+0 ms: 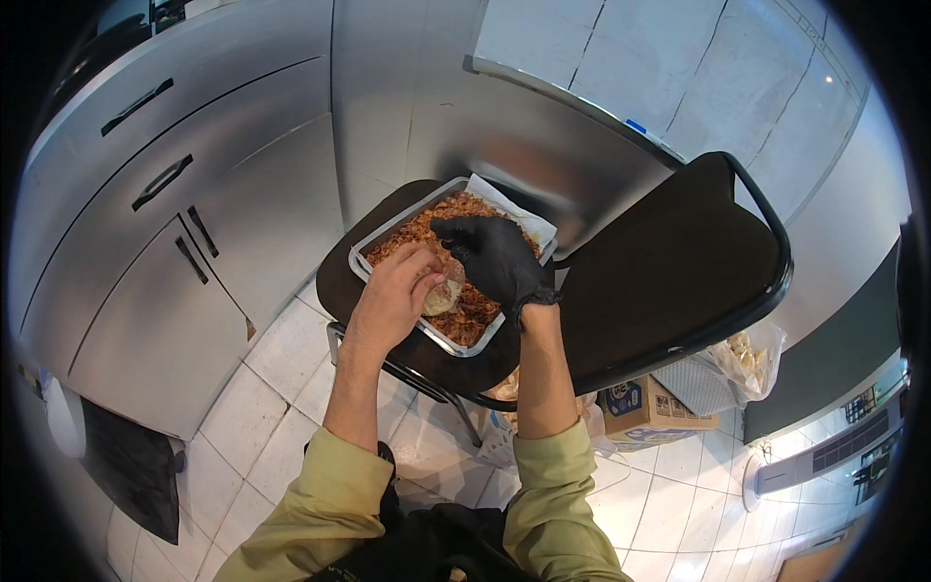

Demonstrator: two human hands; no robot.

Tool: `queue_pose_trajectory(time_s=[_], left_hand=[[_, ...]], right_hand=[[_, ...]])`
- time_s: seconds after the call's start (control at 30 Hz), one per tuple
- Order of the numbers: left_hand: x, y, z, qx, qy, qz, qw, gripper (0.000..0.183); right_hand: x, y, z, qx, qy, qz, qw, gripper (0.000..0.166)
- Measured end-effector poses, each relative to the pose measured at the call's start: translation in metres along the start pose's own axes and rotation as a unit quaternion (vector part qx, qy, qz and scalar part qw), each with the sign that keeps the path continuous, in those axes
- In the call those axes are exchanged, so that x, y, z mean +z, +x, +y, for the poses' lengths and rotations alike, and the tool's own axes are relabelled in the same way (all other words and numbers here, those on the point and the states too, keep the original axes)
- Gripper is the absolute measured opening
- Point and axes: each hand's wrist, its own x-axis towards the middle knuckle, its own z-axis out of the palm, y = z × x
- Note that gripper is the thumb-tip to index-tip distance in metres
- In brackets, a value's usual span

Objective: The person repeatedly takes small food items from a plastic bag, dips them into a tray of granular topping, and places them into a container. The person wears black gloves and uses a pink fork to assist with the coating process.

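My bare left hand (pixel 398 297) grips a small clear plastic bag (pixel 441 298) with something pale at its bottom. Over the middle of a metal tray (pixel 361 267) is my right hand (pixel 489 256), in a black glove, its fingers curled beside the bag's top. What its fingertips hold, if anything, is hidden. Reddish-brown shredded food (pixel 469 320) spreads through the tray, beneath both hands. A white paper sheet (pixel 509 206) with a yellowish stain lies along the tray's far right edge. The tray rests on the dark seat of a chair (pixel 336 285).
The chair's dark backrest (pixel 669 276) extends to the right. Below it are a cardboard box (pixel 647 411) and a clear bag of pale pieces (pixel 749 356). Metal cabinets (pixel 276 167) with black handles stand at left. A whiteboard (pixel 654 65) is behind; an upright fan (pixel 822 451) at right.
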Motion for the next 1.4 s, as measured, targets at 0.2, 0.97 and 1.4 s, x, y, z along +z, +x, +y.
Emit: queue_pose_trajectory(time_s=[0.2,0.97,1.4], left_hand=[[0.0,0.001,0.001,0.002,-0.005,0.002,1.0,0.012],[-0.001,0.004,0.006,-0.008,-0.09,0.146,0.985,0.013],[0.012,-0.001,0.016,-0.035,-0.231,0.102,0.967,0.008]], right_hand=[[0.002,-0.002,-0.002,-0.055,0.031,0.055,0.997,0.044],[0.008,-0.025,0.02,0.082,0.119,0.086,0.986,0.018],[0.028,-0.047,0.011,-0.028,0.168,0.212,0.962,0.011]])
